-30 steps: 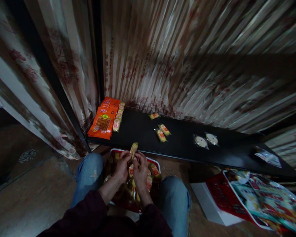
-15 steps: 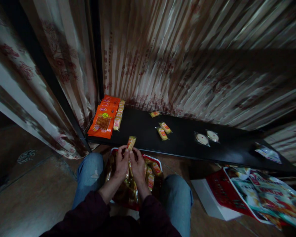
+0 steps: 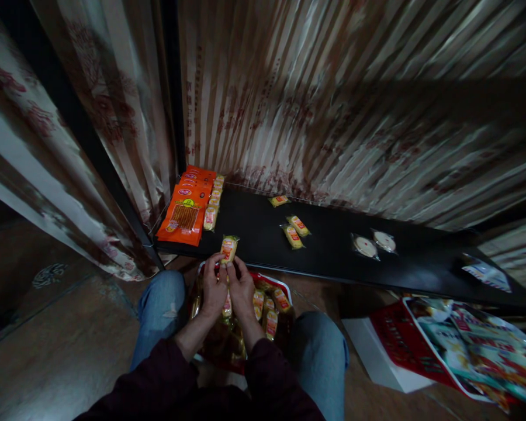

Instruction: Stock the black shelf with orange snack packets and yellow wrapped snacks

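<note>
A small wrapped snack cake [image 3: 228,248] in clear and yellow film is pinched by its lower end between both hands, its printed label facing up. My left hand [image 3: 214,286] grips it from the left with closed fingers. On the right, my right hand [image 3: 240,290] is closed on the same end, thumbs side by side. Beneath the hands, a red box with a white rim [image 3: 284,285] stands between my knees and holds several similar wrapped cakes [image 3: 270,323]. Part of its contents is hidden by my hands and forearms.
The black shelf [image 3: 254,222] bears orange snack packets [image 3: 184,210], a row of wrapped cakes [image 3: 213,204], loose cakes [image 3: 293,235], two round white packaged pieces [image 3: 365,246] and a blue-striped packet [image 3: 486,273]. A red box [image 3: 394,333] with packets stands at the right.
The cake in my hands has turned so its printed label now shows, and it sits slightly higher and further left. The view has shifted a little; the items on the shelf look unmoved.
</note>
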`<state>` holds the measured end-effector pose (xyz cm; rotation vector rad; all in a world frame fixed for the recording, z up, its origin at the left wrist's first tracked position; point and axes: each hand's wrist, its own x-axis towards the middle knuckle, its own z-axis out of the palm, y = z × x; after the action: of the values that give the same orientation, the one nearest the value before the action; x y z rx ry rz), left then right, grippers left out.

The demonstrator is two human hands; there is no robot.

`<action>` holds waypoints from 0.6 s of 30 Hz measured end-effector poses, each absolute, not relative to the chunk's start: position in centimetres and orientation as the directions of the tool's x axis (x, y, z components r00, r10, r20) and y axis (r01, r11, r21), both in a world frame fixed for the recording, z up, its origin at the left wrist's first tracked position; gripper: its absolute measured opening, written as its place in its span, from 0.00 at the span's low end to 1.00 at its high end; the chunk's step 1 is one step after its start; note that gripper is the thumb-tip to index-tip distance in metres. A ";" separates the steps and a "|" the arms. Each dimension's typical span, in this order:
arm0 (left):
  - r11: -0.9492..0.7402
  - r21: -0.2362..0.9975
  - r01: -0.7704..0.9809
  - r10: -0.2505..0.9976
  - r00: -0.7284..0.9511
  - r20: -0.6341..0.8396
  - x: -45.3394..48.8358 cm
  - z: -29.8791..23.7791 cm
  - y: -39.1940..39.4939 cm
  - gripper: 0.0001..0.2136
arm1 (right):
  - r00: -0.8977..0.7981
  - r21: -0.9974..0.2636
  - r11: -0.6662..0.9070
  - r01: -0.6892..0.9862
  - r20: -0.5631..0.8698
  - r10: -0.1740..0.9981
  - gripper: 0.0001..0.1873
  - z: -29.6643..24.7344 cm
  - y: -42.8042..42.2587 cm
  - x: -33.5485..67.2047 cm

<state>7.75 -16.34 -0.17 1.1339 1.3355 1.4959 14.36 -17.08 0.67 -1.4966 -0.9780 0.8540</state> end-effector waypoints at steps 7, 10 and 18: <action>-0.107 0.992 0.073 0.947 -0.297 0.124 7.2 -0.2 -15.8 0.12 | 0.382 -0.974 -0.039 0.223 0.051 0.923 0.21 0.2 -16.0 13.8; -0.152 0.977 0.148 0.931 -0.309 0.192 6.9 -0.5 -15.2 0.13 | 0.348 -0.979 -0.011 0.205 0.062 0.936 0.20 0.0 -15.3 13.6; -0.269 0.923 0.275 0.900 -0.270 0.343 6.0 -1.0 -13.4 0.15 | 0.336 -0.943 0.024 0.332 0.141 0.931 0.20 -0.1 -12.8 13.2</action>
<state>6.03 -13.45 -1.01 1.4622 1.4628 1.5753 13.21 -12.79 -0.10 -1.5262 -1.1951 0.7005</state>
